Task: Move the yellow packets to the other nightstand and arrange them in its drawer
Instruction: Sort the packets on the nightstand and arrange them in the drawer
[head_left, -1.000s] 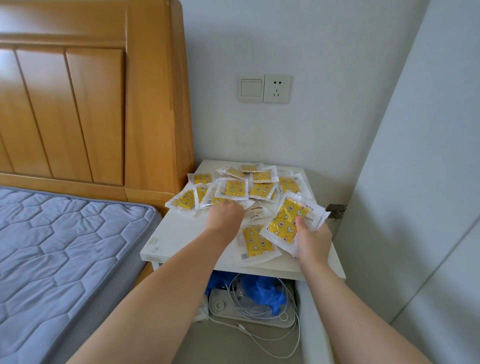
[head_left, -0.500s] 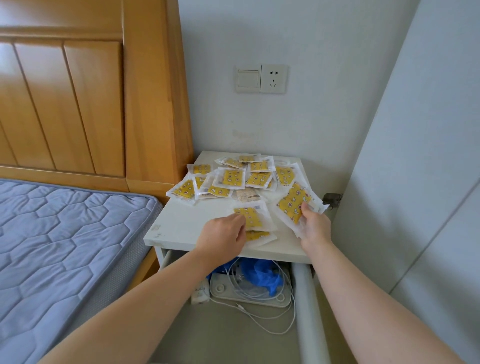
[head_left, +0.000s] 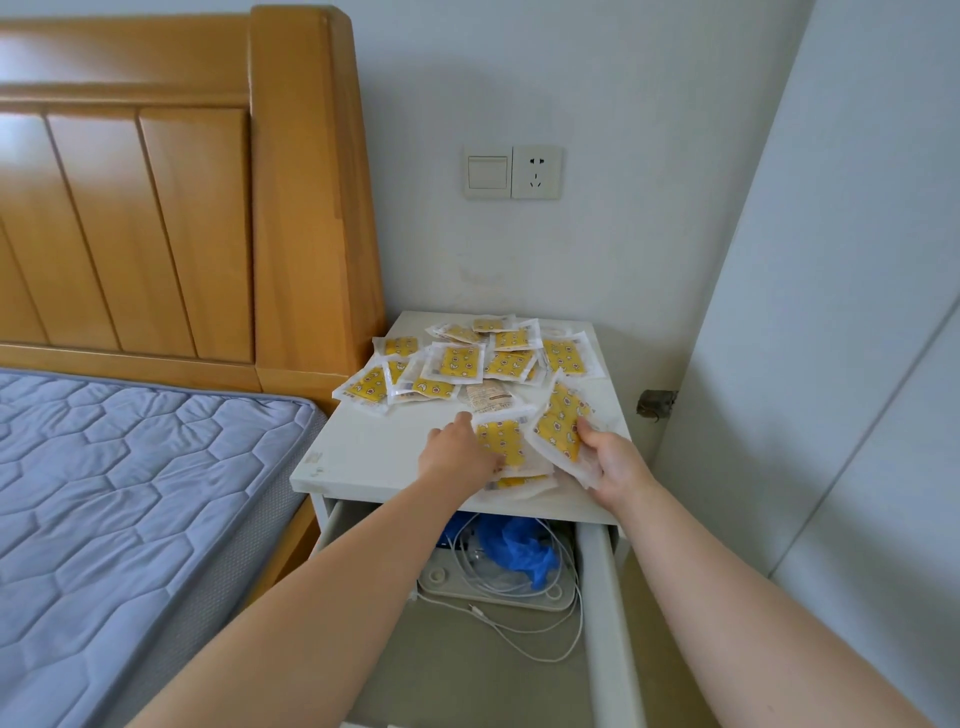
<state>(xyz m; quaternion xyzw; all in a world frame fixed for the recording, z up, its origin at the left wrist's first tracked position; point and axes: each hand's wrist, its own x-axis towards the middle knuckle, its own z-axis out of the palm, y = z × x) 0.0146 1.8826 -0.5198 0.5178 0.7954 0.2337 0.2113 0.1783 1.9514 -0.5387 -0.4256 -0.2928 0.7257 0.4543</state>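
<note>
Nightstand (head_left: 363, 457), white: its top carries the yellow packets (head_left: 457, 361), most scattered at the rear. Right hand (head_left: 615, 462): thumb and fingers pinch a gathered sheaf (head_left: 558, 428), likely the collecting stack. Left hand (head_left: 457, 454): fingers lie over the front packet (head_left: 501, 441), probably to draw it in; whether they pinch it cannot be told.

A home bedroom: wooden headboard (head_left: 182, 208), bare quilted mattress (head_left: 130, 493), white nightstand (head_left: 363, 457) beside it, wall socket (head_left: 536, 171) above

Single head-worn wide-angle view, forward and down, close above the white nightstand (head_left: 374, 457).
</note>
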